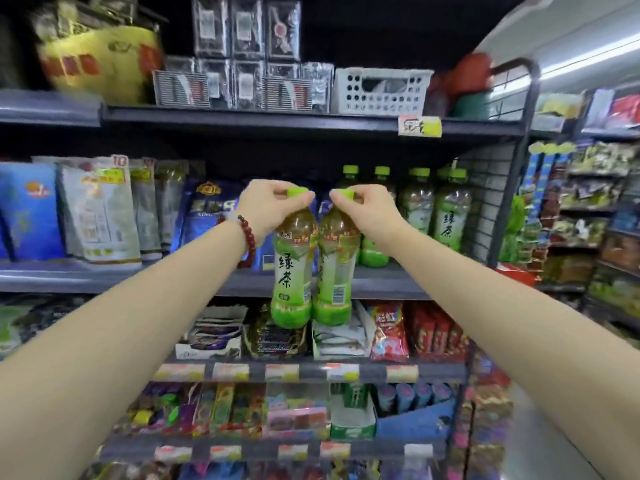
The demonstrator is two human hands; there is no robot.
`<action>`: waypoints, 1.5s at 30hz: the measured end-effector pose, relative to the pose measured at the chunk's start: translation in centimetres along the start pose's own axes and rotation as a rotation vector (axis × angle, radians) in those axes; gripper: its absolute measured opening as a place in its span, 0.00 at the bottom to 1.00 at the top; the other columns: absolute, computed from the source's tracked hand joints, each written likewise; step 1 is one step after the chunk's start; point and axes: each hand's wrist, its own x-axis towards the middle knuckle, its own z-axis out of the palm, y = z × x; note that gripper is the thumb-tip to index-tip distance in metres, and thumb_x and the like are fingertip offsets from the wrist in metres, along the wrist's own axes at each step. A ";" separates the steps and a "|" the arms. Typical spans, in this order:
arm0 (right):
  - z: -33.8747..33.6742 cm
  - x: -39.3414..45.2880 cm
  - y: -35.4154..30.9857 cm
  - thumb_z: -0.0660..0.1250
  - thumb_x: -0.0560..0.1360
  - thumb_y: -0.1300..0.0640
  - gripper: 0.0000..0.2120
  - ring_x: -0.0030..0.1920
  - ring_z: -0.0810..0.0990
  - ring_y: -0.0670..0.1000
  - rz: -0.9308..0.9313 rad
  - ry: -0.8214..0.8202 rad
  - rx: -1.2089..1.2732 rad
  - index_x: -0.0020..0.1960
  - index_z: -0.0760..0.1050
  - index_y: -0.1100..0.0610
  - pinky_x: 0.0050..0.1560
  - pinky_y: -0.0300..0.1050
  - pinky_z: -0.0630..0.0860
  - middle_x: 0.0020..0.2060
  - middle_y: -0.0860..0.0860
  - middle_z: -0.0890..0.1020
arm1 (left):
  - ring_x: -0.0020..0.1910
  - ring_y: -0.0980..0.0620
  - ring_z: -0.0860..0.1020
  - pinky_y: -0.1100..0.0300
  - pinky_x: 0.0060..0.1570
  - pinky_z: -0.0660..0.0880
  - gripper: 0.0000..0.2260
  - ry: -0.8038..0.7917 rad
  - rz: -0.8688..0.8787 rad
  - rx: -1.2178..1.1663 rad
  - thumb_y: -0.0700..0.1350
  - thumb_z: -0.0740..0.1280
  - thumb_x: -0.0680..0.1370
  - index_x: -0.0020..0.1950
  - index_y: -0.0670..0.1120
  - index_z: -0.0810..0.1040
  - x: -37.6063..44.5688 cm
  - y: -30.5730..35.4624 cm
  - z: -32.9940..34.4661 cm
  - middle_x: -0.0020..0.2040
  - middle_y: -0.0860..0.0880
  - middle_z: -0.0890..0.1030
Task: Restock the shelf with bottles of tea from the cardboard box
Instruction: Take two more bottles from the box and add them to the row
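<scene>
Your left hand (266, 206) and right hand (363, 206) each pinch a green-capped plastic tea bottle (294, 268) (334, 268) by its cap (bodies hang clear), ready for the grey metal shelf (381, 282).

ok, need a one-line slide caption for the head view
Left hand and right hand each hold a green-capped, green-labelled plastic tea bottle by the cap, before a dark metal shelf with matching bottles.
</scene>
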 end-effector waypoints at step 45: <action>-3.1 3.1 10.5 0.72 0.71 0.50 0.41 0.69 0.70 0.54 0.158 0.139 0.041 0.76 0.53 0.53 0.68 0.51 0.68 0.70 0.54 0.70 | 0.70 0.53 0.67 0.53 0.69 0.66 0.41 -0.028 0.144 0.029 0.45 0.74 0.69 0.74 0.58 0.53 6.9 -5.7 11.0 0.73 0.51 0.65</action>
